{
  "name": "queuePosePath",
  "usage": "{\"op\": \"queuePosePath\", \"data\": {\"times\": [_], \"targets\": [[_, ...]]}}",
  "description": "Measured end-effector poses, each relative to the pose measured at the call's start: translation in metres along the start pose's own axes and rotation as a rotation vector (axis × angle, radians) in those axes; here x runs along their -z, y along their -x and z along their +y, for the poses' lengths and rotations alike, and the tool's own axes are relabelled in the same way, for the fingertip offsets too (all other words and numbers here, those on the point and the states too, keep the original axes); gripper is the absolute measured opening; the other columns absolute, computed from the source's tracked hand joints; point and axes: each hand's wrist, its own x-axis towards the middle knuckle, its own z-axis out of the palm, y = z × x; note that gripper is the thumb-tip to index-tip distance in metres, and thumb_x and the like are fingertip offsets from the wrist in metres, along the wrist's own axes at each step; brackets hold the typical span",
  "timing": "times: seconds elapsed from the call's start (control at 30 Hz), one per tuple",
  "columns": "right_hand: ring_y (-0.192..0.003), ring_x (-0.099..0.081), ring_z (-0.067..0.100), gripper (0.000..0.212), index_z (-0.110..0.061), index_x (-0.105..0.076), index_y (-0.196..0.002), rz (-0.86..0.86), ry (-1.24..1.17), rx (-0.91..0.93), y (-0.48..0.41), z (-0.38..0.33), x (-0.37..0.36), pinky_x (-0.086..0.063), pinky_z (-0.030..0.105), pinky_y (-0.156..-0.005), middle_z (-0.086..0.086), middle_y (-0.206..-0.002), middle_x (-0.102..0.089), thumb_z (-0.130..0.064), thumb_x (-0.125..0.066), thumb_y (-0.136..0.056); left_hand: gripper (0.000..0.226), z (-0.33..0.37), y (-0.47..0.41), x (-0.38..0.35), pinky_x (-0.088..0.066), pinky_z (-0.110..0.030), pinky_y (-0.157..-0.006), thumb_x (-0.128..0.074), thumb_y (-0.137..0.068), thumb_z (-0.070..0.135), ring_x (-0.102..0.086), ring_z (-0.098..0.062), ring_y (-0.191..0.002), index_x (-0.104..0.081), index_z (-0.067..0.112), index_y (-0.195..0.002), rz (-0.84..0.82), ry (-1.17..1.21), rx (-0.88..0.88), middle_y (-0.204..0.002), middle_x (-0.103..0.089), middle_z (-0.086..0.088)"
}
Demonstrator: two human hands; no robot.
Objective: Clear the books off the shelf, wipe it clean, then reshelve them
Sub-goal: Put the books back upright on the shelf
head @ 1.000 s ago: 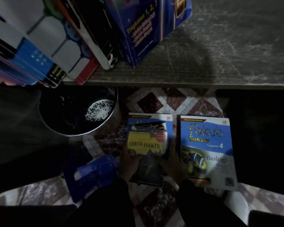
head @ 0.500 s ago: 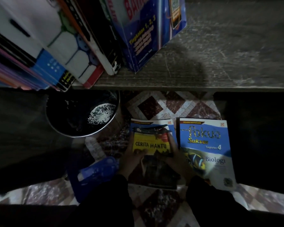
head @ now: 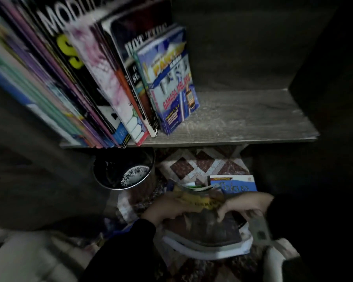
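Patterned floor tiles (head: pixel 194 165) lie under a grey shelf (head: pixel 243 123). Left hand (head: pixel 167 208) and right hand (head: pixel 245 206) grip the yellow-banded book (head: pixel 204 226).

Motion blur smears the row of books (head: pixel 73 74) at far left, its top and left end cut off by the frame; only scraps of lettering can be read. Nearer, the book (head: pixel 202 222) gripped by the left hand (head: pixel 163 208) is blurred, its yellow title unreadable. Whether the right hand (head: pixel 243 206) grips it or only rests on it cannot be told. Hand and book hide most of the Fokus book (head: pixel 234 185) behind. The right sleeve (head: pixel 306 218) melts into shadow. The contents of the pail (head: pixel 122 171) cannot be made out.
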Motion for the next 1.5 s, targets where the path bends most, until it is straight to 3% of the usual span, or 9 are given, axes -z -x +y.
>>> {"op": "queuePosePath", "data": {"times": [0.17, 0.27, 0.43, 0.53, 0.63, 0.9, 1.2, 1.3, 1.5], "targets": [[-0.116, -0.058, 0.014, 0.107, -0.041, -0.034, -0.143, 0.166, -0.029, 0.185, 0.083, 0.004, -0.023, -0.051, 0.026, -0.093, -0.005, -0.134, -0.055, -0.016, -0.085, -0.053, 0.065, 0.053, 0.078, -0.001, -0.039, -0.011, -0.051, -0.07, -0.082, 0.021, -0.048, 0.005, -0.042, -0.043, 0.026, -0.141, 0.086, -0.236, -0.115, -0.078, -0.069, -0.003], [-0.109, -0.063, 0.011, 0.103, -0.043, -0.033, -0.14, 0.26, -0.025, 0.413, 0.133, -0.003, -0.031, -0.049, 0.023, -0.094, -0.006, -0.122, -0.066, -0.006, -0.083, -0.058, 0.072, 0.091, 0.12, 0.004, -0.04, -0.016, -0.058, -0.069, -0.081, 0.032, -0.047, 0.01, -0.046, -0.035, 0.041, -0.144, 0.145, -0.326, -0.2, -0.075, -0.065, 0.008], [-0.094, -0.068, 0.016, 0.105, -0.056, -0.027, -0.136, 0.639, 0.195, 0.704, 0.186, -0.038, -0.016, -0.055, 0.027, -0.083, -0.005, -0.109, -0.068, 0.0, -0.08, -0.064, 0.081, 0.146, 0.148, 0.011, -0.042, -0.024, -0.093, -0.072, -0.08, 0.038, -0.051, -0.005, -0.116, -0.023, 0.052, -0.144, 0.429, -0.322, -0.469, -0.14, -0.047, 0.013], [-0.091, -0.057, 0.017, 0.107, -0.069, -0.011, -0.13, 0.991, 0.44, 0.814, 0.178, -0.065, 0.016, -0.039, -0.001, -0.076, 0.002, -0.111, -0.05, -0.007, -0.076, -0.073, 0.086, 0.165, 0.127, 0.009, -0.045, -0.018, -0.055, -0.067, -0.086, 0.023, -0.051, -0.004, -0.057, -0.013, 0.058, -0.143, 0.595, -0.308, -0.561, -0.099, -0.046, 0.014], [-0.097, -0.051, 0.02, 0.111, -0.075, -0.006, -0.131, 1.12, 0.448, 0.979, 0.155, -0.094, 0.052, -0.034, -0.002, -0.081, 0.003, -0.112, -0.038, -0.001, -0.071, -0.079, 0.087, 0.172, 0.091, 0.01, -0.04, -0.007, -0.062, -0.06, -0.092, 0.013, -0.052, -0.001, -0.076, -0.007, 0.063, -0.14, 0.775, -0.269, -0.637, -0.11, -0.043, 0.0], [-0.123, -0.042, 0.026, 0.114, -0.076, 0.003, -0.129, 1.171, 0.502, 1.162, 0.06, -0.161, 0.118, -0.029, 0.022, -0.104, 0.0, -0.122, -0.028, -0.001, -0.07, -0.082, 0.08, 0.151, -0.018, 0.033, -0.035, -0.021, -0.066, -0.066, -0.082, 0.004, -0.026, -0.006, -0.073, -0.03, 0.043, -0.142, 1.307, -0.344, -0.86, -0.087, -0.036, 0.002], [-0.133, -0.035, 0.031, 0.108, -0.066, 0.008, -0.133, 1.084, 0.64, 1.118, 0.036, -0.183, 0.152, -0.022, 0.017, -0.104, 0.013, -0.136, -0.03, -0.006, -0.068, -0.086, 0.069, 0.133, -0.049, 0.036, -0.032, -0.02, -0.064, -0.059, -0.094, 0.021, -0.04, -0.017, -0.078, -0.019, 0.033, -0.15, 1.29, -0.428, -0.831, -0.111, -0.051, -0.018], [-0.132, -0.035, 0.03, 0.106, -0.066, 0.01, -0.132, 1.069, 0.634, 1.082, 0.037, -0.184, 0.153, -0.024, 0.019, -0.105, 0.013, -0.136, -0.03, -0.009, -0.067, -0.087, 0.08, 0.124, -0.049, 0.034, -0.047, -0.04, -0.086, -0.056, -0.093, 0.029, -0.039, -0.033, -0.12, -0.002, 0.031, -0.152, 1.364, -0.508, -0.839, -0.141, -0.03, -0.027], [-0.126, -0.042, 0.033, 0.107, -0.071, 0.013, -0.128, 1.079, 0.586, 1.025, 0.034, -0.183, 0.151, -0.04, 0.036, -0.106, 0.013, -0.136, -0.031, -0.013, -0.067, -0.088, 0.065, 0.111, -0.052, 0.034, -0.033, -0.059, -0.098, -0.048, -0.093, 0.033, -0.027, -0.043, -0.132, -0.018, 0.024, -0.149, 1.407, -0.658, -0.696, -0.148, -0.015, -0.026]]}}
